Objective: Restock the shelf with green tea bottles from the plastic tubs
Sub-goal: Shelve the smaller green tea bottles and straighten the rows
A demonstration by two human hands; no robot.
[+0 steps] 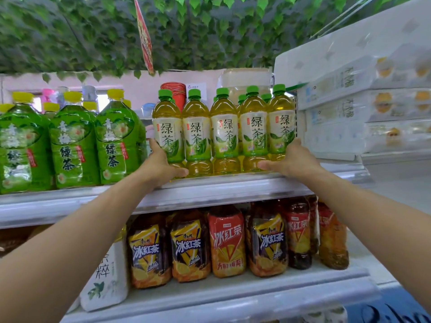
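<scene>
Beneath hanging leaves (pixel 210 31), at the upper shelf (pixel 233 183): clamps the row of green tea bottles (pixel 225 134) standing at its front edge, left hand (pixel 158 166) cupped round the leftmost, right hand (pixel 291 162) round the rightmost, thumbs across the bases. Press inward evenly, slide back low, keep labels forward, avoid tipping the middle ones.

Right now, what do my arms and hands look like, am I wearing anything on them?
The left forearm and right forearm are bare, no sleeves in view. The left hand and right hand wear no gloves; no watch, bracelet or ring shows.
</scene>
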